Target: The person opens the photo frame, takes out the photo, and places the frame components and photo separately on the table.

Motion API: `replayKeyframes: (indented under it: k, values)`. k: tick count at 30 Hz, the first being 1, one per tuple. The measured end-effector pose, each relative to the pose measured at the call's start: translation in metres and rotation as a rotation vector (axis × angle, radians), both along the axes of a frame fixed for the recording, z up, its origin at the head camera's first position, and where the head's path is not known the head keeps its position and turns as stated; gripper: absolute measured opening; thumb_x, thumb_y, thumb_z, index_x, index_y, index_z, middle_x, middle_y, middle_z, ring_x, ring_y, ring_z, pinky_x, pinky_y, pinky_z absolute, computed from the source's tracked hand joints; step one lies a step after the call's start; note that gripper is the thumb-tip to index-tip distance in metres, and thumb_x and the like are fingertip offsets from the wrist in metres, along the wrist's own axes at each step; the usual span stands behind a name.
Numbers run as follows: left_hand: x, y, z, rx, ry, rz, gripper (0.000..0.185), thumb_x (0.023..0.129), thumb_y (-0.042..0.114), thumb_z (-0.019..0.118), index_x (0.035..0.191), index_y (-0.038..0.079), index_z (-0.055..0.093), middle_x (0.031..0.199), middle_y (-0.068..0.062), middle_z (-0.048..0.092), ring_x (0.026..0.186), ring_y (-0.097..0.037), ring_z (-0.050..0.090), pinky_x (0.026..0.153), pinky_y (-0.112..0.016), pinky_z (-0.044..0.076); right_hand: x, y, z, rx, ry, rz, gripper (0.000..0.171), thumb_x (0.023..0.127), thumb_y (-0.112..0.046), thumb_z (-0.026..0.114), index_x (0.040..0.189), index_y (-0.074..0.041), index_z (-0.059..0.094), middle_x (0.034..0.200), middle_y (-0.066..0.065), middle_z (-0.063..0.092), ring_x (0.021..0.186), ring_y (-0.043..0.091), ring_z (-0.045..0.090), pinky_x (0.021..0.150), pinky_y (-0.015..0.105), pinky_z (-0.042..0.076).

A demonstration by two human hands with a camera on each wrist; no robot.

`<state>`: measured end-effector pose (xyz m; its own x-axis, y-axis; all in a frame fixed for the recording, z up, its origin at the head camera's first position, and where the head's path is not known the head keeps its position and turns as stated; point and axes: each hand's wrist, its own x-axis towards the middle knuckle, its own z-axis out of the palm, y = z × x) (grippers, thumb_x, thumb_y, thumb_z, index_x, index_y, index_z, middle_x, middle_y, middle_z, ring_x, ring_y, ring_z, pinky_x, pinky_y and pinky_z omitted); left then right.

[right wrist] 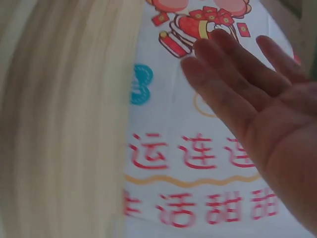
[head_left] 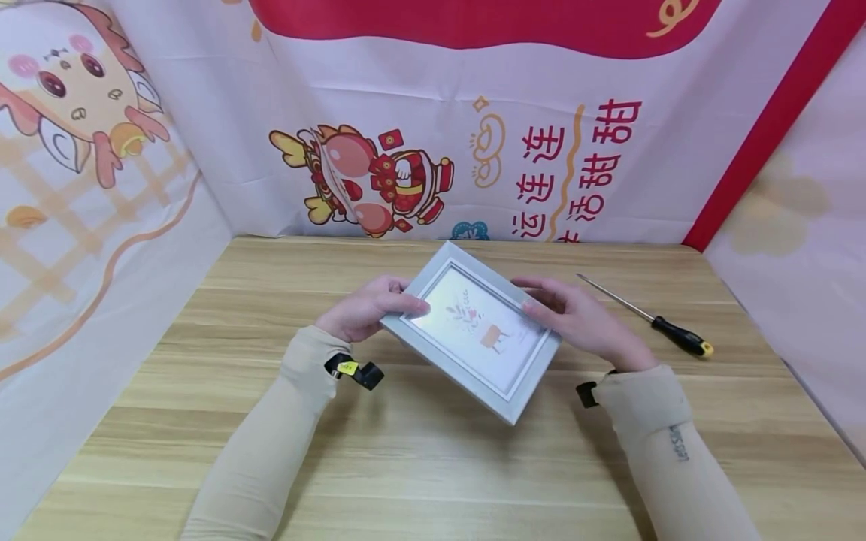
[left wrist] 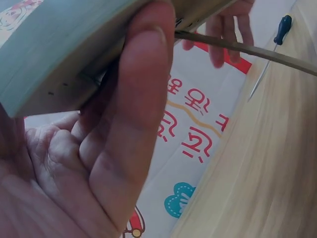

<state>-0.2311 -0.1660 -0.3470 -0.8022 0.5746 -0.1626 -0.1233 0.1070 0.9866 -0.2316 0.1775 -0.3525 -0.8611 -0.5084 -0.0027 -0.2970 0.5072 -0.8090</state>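
A pale grey picture frame (head_left: 467,346) with a plant print is tilted above the table. The left hand (head_left: 368,308) grips its left corner, thumb on the front border, the other fingers behind. In the left wrist view that thumb (left wrist: 141,84) presses the frame's edge (left wrist: 54,59), and a thin brown strip (left wrist: 247,48) juts out to the right; I cannot tell what it is. At the frame's upper right edge is the right hand (head_left: 582,319), its thumb over the border. The right wrist view shows its fingers (right wrist: 233,74) straight and apart, nothing enclosed by them.
A screwdriver (head_left: 679,336) with a black and yellow handle lies on the wooden table (head_left: 223,376), right of the right hand. A printed cloth (head_left: 419,90) hangs behind the table, with more cloth at both sides. Each wrist wears a black strap.
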Motion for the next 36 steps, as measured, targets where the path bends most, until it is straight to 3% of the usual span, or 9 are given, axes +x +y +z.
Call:
replayKeyframes:
  k: [3, 6, 9, 15, 18, 21, 27, 31, 36]
  values:
    - [0.000, -0.001, 0.000, -0.011, 0.055, -0.029, 0.039, 0.092, 0.018, 0.064, 0.123, -0.004, 0.062, 0.108, -0.018, 0.072, 0.093, -0.032, 0.072, 0.081, -0.041, 0.058, 0.000, 0.003, -0.006, 0.017, -0.111, 0.083, 0.070, 0.092, -0.050, 0.065, 0.154, -0.031, 0.037, 0.136, 0.004, 0.057, 0.117, 0.024, 0.056, 0.105, 0.052, 0.039]
    - [0.000, -0.003, 0.001, -0.023, 0.107, -0.051, 0.038, 0.091, 0.020, 0.064, 0.121, -0.004, 0.063, 0.107, -0.017, 0.072, 0.092, -0.033, 0.072, 0.081, -0.043, 0.058, -0.001, 0.002, -0.012, 0.018, -0.196, 0.186, 0.079, 0.092, -0.042, 0.069, 0.157, -0.024, 0.028, 0.122, 0.006, 0.063, 0.107, 0.024, 0.062, 0.103, 0.048, 0.040]
    - [0.002, -0.004, 0.005, -0.047, 0.156, -0.051, 0.037, 0.091, 0.021, 0.064, 0.120, -0.002, 0.065, 0.106, -0.017, 0.072, 0.092, -0.035, 0.072, 0.082, -0.043, 0.058, -0.002, 0.001, -0.016, -0.032, -0.227, 0.258, 0.081, 0.092, -0.033, 0.071, 0.158, -0.020, 0.026, 0.120, 0.007, 0.064, 0.106, 0.025, 0.063, 0.101, 0.042, 0.043]
    - [0.010, -0.004, 0.017, -0.097, 0.223, -0.025, 0.041, 0.089, 0.025, 0.067, 0.122, 0.002, 0.065, 0.105, -0.015, 0.073, 0.090, -0.035, 0.072, 0.081, -0.044, 0.058, -0.003, 0.001, -0.020, -0.135, -0.249, 0.295, 0.081, 0.093, -0.025, 0.071, 0.159, -0.019, 0.024, 0.137, 0.011, 0.054, 0.118, 0.028, 0.056, 0.105, 0.048, 0.039]
    - [0.011, -0.002, 0.021, -0.091, 0.231, -0.007, 0.041, 0.090, 0.024, 0.067, 0.123, 0.001, 0.065, 0.105, -0.016, 0.073, 0.089, -0.034, 0.072, 0.080, -0.043, 0.058, -0.005, 0.000, -0.021, -0.154, -0.238, 0.219, 0.075, 0.096, -0.031, 0.067, 0.158, -0.016, 0.027, 0.133, 0.013, 0.057, 0.113, 0.028, 0.060, 0.102, 0.046, 0.044]
    - [0.009, 0.001, 0.018, -0.058, 0.199, 0.040, 0.041, 0.091, 0.022, 0.065, 0.125, -0.002, 0.064, 0.106, -0.017, 0.072, 0.090, -0.032, 0.072, 0.080, -0.040, 0.058, -0.009, -0.001, -0.023, -0.262, -0.268, 0.074, 0.068, 0.098, -0.034, 0.063, 0.155, -0.013, 0.033, 0.125, 0.016, 0.060, 0.104, 0.029, 0.064, 0.092, 0.044, 0.052]
    - [-0.001, 0.010, -0.001, 0.038, 0.016, 0.201, 0.047, 0.094, 0.016, 0.065, 0.135, -0.005, 0.055, 0.115, -0.019, 0.068, 0.090, -0.024, 0.070, 0.078, -0.035, 0.058, -0.020, -0.004, -0.028, -0.527, -0.380, -0.204, 0.057, 0.099, -0.032, 0.061, 0.148, -0.011, 0.042, 0.114, 0.016, 0.065, 0.087, 0.023, 0.070, 0.072, 0.038, 0.060]
    - [-0.007, 0.015, -0.016, 0.025, -0.080, 0.268, 0.047, 0.094, 0.015, 0.066, 0.135, -0.003, 0.055, 0.118, -0.020, 0.067, 0.091, -0.024, 0.069, 0.078, -0.037, 0.058, -0.024, -0.003, -0.033, -0.456, -0.401, -0.297, 0.057, 0.100, -0.030, 0.061, 0.149, -0.010, 0.040, 0.118, 0.019, 0.063, 0.091, 0.023, 0.069, 0.079, 0.039, 0.058]
    - [-0.013, 0.019, -0.030, -0.013, -0.121, 0.262, 0.046, 0.094, 0.013, 0.065, 0.135, -0.004, 0.054, 0.118, -0.022, 0.066, 0.095, -0.028, 0.069, 0.081, -0.043, 0.058, -0.028, -0.004, -0.042, -0.255, -0.421, -0.312, 0.066, 0.100, -0.033, 0.060, 0.154, -0.007, 0.032, 0.128, 0.020, 0.060, 0.105, 0.027, 0.065, 0.091, 0.042, 0.054]
